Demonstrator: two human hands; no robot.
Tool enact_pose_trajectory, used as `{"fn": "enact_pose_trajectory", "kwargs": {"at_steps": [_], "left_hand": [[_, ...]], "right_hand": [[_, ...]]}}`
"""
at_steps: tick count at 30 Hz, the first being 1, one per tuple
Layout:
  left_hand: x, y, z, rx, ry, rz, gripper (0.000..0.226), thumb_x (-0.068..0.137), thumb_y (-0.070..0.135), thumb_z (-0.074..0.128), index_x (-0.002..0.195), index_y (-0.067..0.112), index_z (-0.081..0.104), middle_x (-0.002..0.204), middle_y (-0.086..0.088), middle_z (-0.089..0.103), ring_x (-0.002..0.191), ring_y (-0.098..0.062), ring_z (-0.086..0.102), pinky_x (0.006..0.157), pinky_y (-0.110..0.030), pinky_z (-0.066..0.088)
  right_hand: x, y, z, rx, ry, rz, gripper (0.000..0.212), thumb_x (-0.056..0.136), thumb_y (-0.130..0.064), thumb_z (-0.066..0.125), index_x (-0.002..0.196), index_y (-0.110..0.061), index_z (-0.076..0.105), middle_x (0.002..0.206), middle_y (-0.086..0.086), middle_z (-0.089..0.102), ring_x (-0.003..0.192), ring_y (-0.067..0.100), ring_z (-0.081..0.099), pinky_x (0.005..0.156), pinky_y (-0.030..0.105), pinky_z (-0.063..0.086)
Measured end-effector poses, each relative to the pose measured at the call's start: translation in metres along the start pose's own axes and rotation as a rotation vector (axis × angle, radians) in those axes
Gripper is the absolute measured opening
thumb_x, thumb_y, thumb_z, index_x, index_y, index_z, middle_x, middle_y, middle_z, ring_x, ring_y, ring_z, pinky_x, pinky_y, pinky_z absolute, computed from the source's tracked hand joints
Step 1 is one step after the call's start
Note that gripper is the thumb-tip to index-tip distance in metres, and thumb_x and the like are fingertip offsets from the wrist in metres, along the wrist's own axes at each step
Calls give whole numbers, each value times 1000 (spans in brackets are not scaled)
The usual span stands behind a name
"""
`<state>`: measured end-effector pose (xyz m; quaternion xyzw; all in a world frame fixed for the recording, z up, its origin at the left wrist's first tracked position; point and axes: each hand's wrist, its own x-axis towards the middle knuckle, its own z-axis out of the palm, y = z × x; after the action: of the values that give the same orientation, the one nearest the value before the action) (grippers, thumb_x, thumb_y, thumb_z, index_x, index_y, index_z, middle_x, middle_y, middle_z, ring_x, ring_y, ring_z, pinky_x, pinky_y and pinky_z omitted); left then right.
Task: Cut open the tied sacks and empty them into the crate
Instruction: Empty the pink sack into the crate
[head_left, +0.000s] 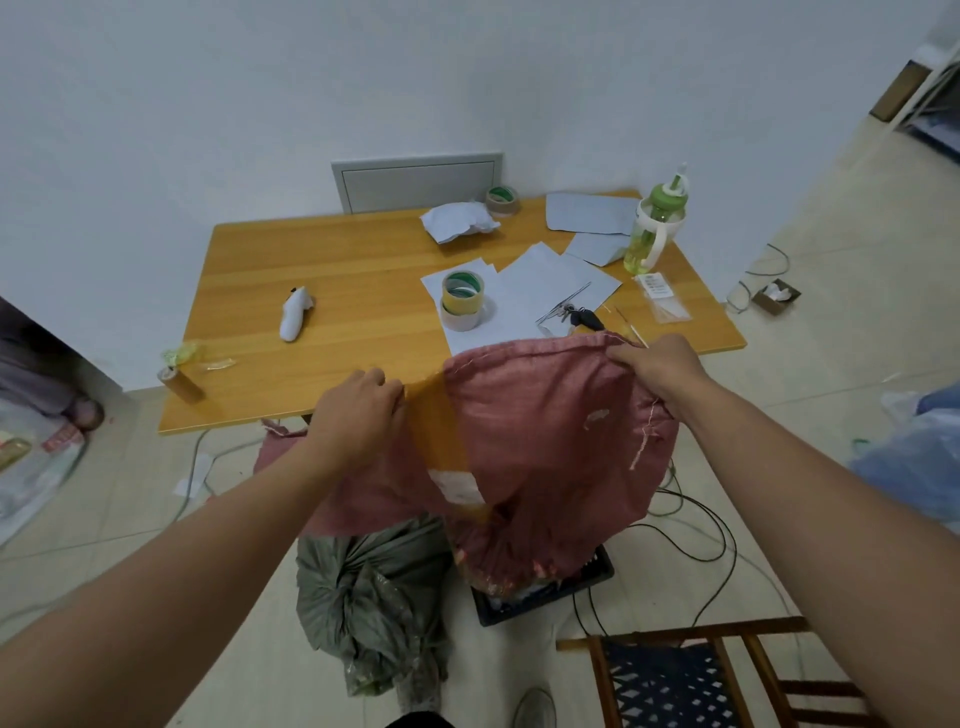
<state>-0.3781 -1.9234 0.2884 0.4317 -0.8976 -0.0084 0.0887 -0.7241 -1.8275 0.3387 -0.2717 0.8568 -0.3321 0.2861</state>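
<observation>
We look down from head height at two bare hands lifting one red woven sack upside down in front of one wooden table. Our left hand has its fingers curled round the sack's upper edge on the left, and our right hand grips the stitched hem on the right, so both hands are closed on the cloth. The sack hangs between them with its gathered mouth pointing down, just above one black crate on the floor, where pale and orange contents show; we cannot tell what they are. A yellow-brown item with a white label shows through the sack's cloth. Just left of the crate, on the floor, sits one grey-green sack, its neck bunched together. That makes two sacks in all. On the table we count two stacked tape rolls near the middle, a third tape roll at the far edge, and one brown roll at the near left corner. One white handheld tool lies on the tabletop, well apart from the hands. There are also several sheets of white paper, one set of keys, and one green drinking bottle at the right. One wooden chair stands at the lower right, and dark cables trail across the floor tiles.
</observation>
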Motion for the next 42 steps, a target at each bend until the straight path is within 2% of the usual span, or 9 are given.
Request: {"fn": "enact_pose_trajectory", "kwargs": {"at_steps": [3,10,13,16,21,27,30,37,42], "left_hand": [[12,15,-5,-311,-120,-255,12,98,21,44,109,16,46,87,-8,60,78,-30,58,61,-40,45],[37,45,-25,-750,-548,-581,39,98,41,44,89,8,62,83,-11,63,76,-29,59,68,-34,47],[43,56,-23,-1021,-566,-714,41,100,32,45,92,-2,66,85,-18,71,82,-35,68,76,-45,58],[50,75,-27,-1362,-507,-882,32,102,24,44,85,3,61,70,-14,65,62,-26,62,53,-32,56],[64,102,-35,-1705,-532,-1007,41,106,40,29,98,9,55,88,-19,66,72,-30,67,57,-37,61],[75,117,-30,-1725,-476,-1023,48,105,47,24,118,17,60,89,-9,72,83,-22,69,67,-34,53],[74,125,-32,-1658,-474,-1010,35,103,42,27,109,25,57,81,0,70,82,-17,62,70,-31,39],[73,139,-33,-1641,-396,-1001,29,100,25,33,82,13,53,65,-10,69,67,-24,67,77,-33,49],[75,146,-24,-1732,-342,-1017,24,96,16,36,80,8,52,64,-13,67,66,-25,63,69,-33,53]], "right_hand": [[-4,-4,9,61,-40,-48,35,76,-33,79,81,-1,66,75,14,64,70,29,62,62,38,47],[-32,-23,24,114,-110,-262,22,86,-18,67,95,3,64,68,7,49,58,18,42,56,31,30],[-44,-22,30,122,-147,-295,24,86,-17,66,93,6,63,70,9,47,59,17,41,58,30,29],[-58,-18,37,148,-178,-302,18,86,-12,63,83,5,59,63,5,41,49,11,35,49,25,27],[-76,-2,48,162,-191,-311,26,90,-9,58,69,-22,51,53,-9,39,40,1,32,44,20,26],[-82,22,54,130,-102,-283,9,95,-16,57,94,-9,63,70,-1,56,56,13,46,52,28,32],[-85,31,54,120,-83,-242,11,96,-22,58,98,-12,63,78,4,62,63,17,53,54,30,35],[-78,38,55,359,229,-29,18,96,-17,54,79,-15,48,70,-1,48,63,19,44,51,31,30],[-92,39,65,451,-4,-80,36,85,-51,67,93,-19,52,83,-4,56,73,12,54,64,29,43]]}}
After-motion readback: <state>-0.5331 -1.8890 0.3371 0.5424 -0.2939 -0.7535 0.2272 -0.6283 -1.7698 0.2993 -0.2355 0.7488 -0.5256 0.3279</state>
